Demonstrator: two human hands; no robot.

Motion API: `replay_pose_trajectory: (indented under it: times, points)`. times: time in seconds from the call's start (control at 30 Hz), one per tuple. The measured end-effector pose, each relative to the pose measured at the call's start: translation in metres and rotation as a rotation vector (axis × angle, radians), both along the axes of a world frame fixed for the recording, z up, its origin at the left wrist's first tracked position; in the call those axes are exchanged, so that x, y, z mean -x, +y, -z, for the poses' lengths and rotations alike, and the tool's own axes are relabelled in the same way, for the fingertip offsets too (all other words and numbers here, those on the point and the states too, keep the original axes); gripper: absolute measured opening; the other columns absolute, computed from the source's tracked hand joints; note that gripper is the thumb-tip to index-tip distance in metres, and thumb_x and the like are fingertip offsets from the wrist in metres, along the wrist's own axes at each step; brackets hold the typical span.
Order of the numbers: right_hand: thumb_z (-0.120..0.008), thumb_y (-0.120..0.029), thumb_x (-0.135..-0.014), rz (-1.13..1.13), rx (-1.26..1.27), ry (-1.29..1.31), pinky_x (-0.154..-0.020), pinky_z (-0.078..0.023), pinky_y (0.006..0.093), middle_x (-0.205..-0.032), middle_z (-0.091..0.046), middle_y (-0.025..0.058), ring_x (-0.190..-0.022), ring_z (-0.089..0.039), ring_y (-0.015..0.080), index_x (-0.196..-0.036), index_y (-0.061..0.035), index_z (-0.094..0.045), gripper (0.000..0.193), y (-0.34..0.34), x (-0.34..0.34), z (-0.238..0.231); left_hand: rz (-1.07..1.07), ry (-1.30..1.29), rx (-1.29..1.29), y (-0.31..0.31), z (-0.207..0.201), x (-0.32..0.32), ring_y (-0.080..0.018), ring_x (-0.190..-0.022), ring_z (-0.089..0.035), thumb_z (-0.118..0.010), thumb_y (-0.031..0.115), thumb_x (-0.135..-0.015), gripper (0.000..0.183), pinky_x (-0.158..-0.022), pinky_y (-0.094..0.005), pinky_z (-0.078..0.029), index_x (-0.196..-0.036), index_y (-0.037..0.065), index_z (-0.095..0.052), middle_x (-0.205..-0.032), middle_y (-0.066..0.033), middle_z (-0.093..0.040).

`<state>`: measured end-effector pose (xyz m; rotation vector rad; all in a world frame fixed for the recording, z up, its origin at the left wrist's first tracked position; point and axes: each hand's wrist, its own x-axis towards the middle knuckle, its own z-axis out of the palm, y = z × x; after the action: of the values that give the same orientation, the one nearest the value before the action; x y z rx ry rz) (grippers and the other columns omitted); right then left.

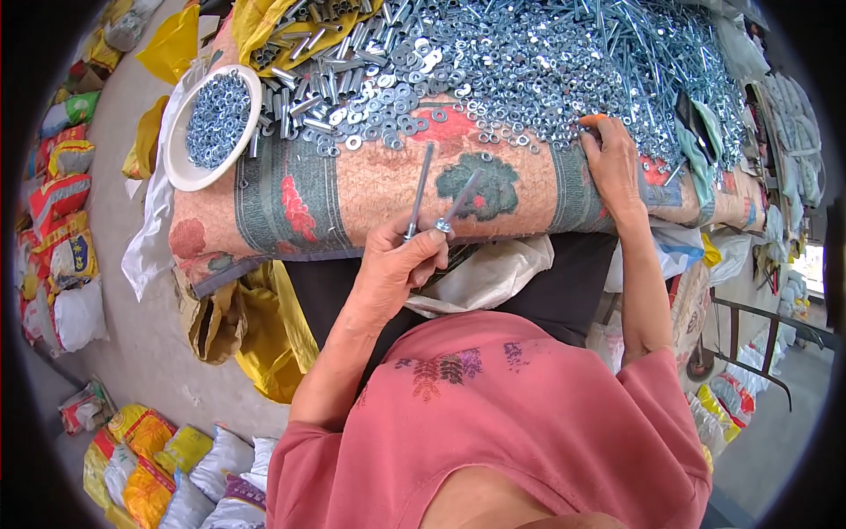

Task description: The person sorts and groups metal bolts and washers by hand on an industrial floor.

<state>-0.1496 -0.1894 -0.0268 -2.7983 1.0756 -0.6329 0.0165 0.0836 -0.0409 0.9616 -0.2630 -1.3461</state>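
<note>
My left hand (404, 264) is closed around two long silver bolts in front of my belly. One bolt (422, 185) points up and away. The other bolt (463, 197) slants to the right, with a nut or washer (442, 226) near my thumb. My right hand (613, 167) rests at the near edge of a heap of small shiny nuts (529, 70). Its fingers are bent inward, and an orange cover sits on one fingertip. Whatever is between those fingertips is too small to make out. Flat washers (383, 110) lie left of the nuts.
A white bowl (181, 167) full of small metal rings stands at the left of the patterned cloth (370, 176). Metal sleeves (308, 101) spill from a yellow bag (256, 26). Long bolts (652, 53) are piled at the far right. Filled sacks (145, 441) line the floor.
</note>
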Motion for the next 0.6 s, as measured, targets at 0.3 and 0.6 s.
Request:
replay_pose_trajectory:
  times: [0.3, 0.6]
  points:
    - [-0.055, -0.003, -0.08, -0.236, -1.179, -0.535, -0.057, -0.046, 0.0209, -0.074, -0.057, 0.0006, -0.064, -0.055, 0.006, -0.1, -0.0002, -0.059, 0.021, 0.085, -0.032, -0.03, 0.021, -0.098, -0.101, -0.011, -0.004, 0.011, -0.0052, -0.041, -0.038, -0.059, 0.015, -0.083, 0.014, -0.036, -0.017, -0.025, -0.089, 0.002, -0.057, -0.062, -0.0054, -0.056]
    - [-0.057, 0.004, -0.08, -0.271, -1.318, -0.79, -0.063, -0.048, 0.0201, -0.082, -0.058, 0.0035, -0.07, -0.056, 0.007, -0.106, 0.0018, -0.053, 0.027, 0.108, -0.038, -0.023, 0.08, -0.026, -0.081, -0.012, -0.006, 0.006, -0.0034, -0.041, -0.036, -0.059, 0.013, -0.084, 0.013, -0.038, -0.0171, -0.026, -0.092, 0.003, -0.059, -0.063, -0.0035, -0.056]
